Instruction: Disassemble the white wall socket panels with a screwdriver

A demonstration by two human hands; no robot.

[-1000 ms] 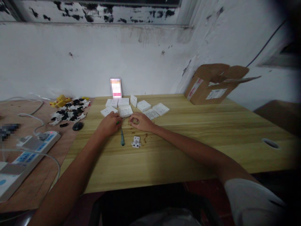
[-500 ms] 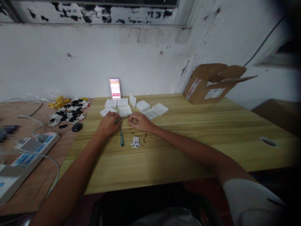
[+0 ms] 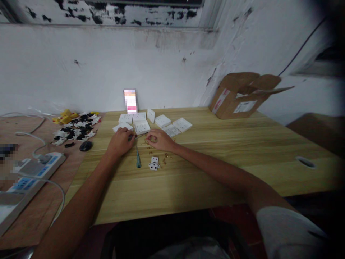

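Note:
My left hand point(image 3: 121, 141) is closed around a dark-handled tool, seemingly a screwdriver point(image 3: 141, 135), whose thin shaft points right. Just across from it, my right hand point(image 3: 161, 139) pinches a small brass-coloured metal piece point(image 3: 146, 140), partly hidden by the fingers. Below the left hand lies a screwdriver with a teal handle point(image 3: 138, 161). Beside it rests a white socket insert point(image 3: 154, 163) with dark slots. Several tiny brass parts point(image 3: 165, 157) are scattered to its right and above. White socket plates point(image 3: 142, 127) sit behind both hands, some face up, one on edge.
A lit phone point(image 3: 130, 101) leans on the wall. On the left are a black mouse point(image 3: 86, 145), a pile of black and white plastic parts point(image 3: 75, 131), yellow pieces point(image 3: 65, 117) and a power strip point(image 3: 29, 183) with cables. An open cardboard box point(image 3: 239, 95) stands back right.
The whole view has shifted slightly, so things sit a little further left. The left hand has turned a little over its tool, hiding more of the handle. The right hand keeps its pinch.

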